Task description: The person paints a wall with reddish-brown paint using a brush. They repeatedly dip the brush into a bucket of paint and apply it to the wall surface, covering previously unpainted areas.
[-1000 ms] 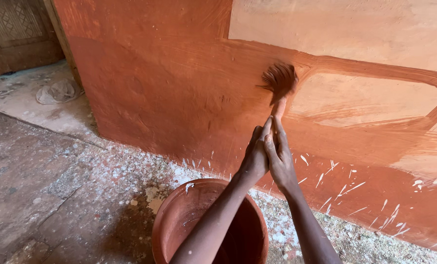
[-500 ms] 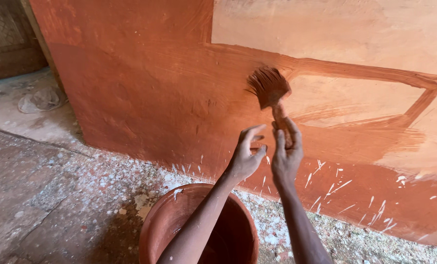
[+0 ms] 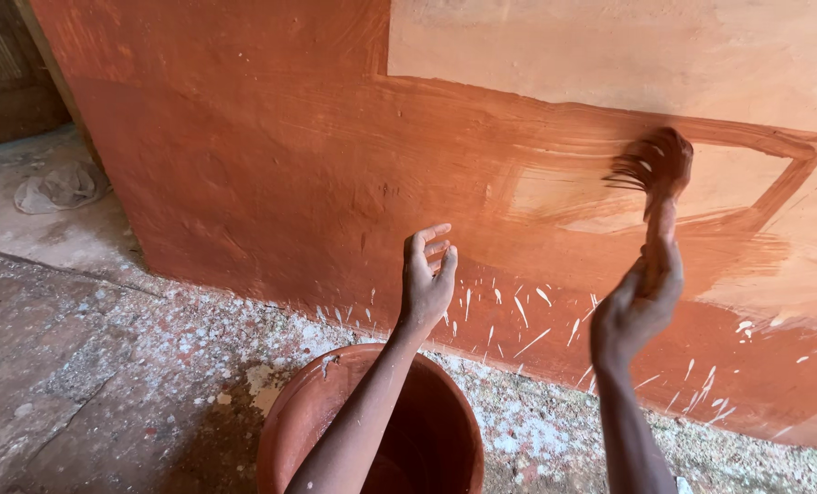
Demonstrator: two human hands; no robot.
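My right hand (image 3: pixel 635 311) grips the handle of a paintbrush (image 3: pixel 655 178) whose reddish-brown bristles press against the wall (image 3: pixel 271 165). The wall is coated in wet terracotta paint low down and left, with a pale unpainted patch (image 3: pixel 609 46) above and an outlined bare patch beside the bristles. My left hand (image 3: pixel 427 279) is raised in front of the wall with fingers apart, holding nothing. Below both arms stands a terracotta-coloured bucket (image 3: pixel 289 430).
The floor (image 3: pixel 106 366) is rough stone speckled with white paint drips, thickest along the foot of the wall. A crumpled pale cloth (image 3: pixel 61 187) lies on the ground at the far left near a dark doorway (image 3: pixel 6 73).
My two hands were together on the brush handle; the left has let go and stayed low, while the right has swept the brush to the right along the wall.
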